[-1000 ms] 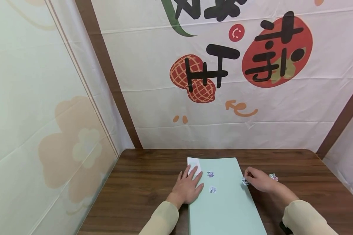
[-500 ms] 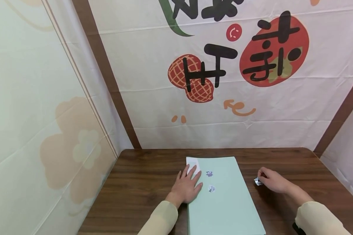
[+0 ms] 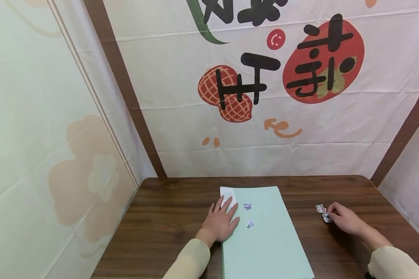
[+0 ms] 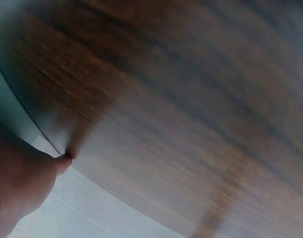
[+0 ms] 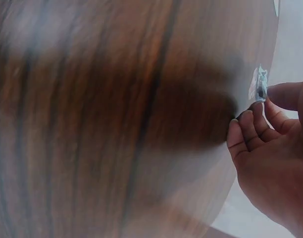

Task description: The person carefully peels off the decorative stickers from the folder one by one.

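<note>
Left hand (image 3: 218,224) spread over green folder (image 3: 265,248) and white paper (image 3: 226,191); right hand (image 3: 347,220) pinching small sticker (image 3: 326,218), second sticker (image 3: 321,209) just beside.

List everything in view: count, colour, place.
Table: 1, brown, lower head view.
Board: 1, mint, on table.
Slip: 1, white, board's far left corner.
Board stickers: 2, purplish, board's far half.
Loose sticker: 1, multicoloured, table right of board.
Held sticker: 1, white and dark, beside loose sticker.
Printed cloth: count unclear, whitish, behind and beside table.
Unidentified item: 1, black, at bottom right.
Sleeves: 2, cream, forearms.
Left hand: 1, bare, on board's left side.
Right hand: 1, bare, pinching held sticker.
</note>
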A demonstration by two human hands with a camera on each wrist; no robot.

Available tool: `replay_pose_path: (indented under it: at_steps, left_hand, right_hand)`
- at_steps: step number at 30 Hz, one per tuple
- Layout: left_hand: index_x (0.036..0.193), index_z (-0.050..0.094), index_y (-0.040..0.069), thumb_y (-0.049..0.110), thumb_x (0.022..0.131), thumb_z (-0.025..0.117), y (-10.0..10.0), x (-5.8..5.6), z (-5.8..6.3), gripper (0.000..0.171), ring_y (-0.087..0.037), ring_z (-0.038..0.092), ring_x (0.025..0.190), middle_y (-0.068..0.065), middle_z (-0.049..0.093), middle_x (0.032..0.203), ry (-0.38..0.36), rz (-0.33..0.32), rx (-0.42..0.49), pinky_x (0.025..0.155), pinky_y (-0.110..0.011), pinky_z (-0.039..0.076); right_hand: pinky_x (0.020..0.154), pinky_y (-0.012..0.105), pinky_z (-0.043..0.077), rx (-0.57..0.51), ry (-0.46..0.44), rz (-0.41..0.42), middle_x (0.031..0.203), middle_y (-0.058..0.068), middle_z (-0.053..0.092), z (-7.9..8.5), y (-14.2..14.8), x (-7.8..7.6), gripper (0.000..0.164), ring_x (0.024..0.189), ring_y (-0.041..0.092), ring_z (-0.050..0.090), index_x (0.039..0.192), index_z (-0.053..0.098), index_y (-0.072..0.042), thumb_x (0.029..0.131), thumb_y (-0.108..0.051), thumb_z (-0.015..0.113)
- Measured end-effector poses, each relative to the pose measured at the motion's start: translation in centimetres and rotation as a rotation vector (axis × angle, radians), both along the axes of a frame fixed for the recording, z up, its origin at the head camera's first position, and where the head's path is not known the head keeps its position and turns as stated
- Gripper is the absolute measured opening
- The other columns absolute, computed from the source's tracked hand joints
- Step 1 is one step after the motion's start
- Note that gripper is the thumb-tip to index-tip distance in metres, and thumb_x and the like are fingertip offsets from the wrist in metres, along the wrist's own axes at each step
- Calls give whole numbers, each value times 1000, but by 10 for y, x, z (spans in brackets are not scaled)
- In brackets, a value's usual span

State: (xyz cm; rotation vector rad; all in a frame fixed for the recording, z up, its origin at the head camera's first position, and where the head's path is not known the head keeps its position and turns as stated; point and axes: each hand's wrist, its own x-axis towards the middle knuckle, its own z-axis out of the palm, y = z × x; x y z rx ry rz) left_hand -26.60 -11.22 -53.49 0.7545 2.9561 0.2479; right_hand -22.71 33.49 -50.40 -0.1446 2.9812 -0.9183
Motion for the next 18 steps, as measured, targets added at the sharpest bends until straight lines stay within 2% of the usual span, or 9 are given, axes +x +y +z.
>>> replay_pose_path:
  at_steps: [8, 18]
  left_hand:
    - [162, 32, 28, 57, 108, 25, 0, -2, 1, 62, -31, 5, 158, 0, 17, 172, -4, -1, 0, 121, -62, 20]
    - [162, 32, 29, 58, 108, 23, 0, -1, -1, 63, -31, 5, 158, 1, 16, 172, -2, -6, 11, 121, -63, 20]
  right_hand:
    - [67, 34, 41, 2, 54, -44, 84, 4, 59, -4, 13, -1, 6, 76, 18, 51, 97, 58, 0, 101, -3, 54]
    - [66, 36, 41, 12, 68, -73, 81, 5, 59, -6, 24, -5, 9, 74, 18, 51, 95, 58, 2, 99, -4, 53]
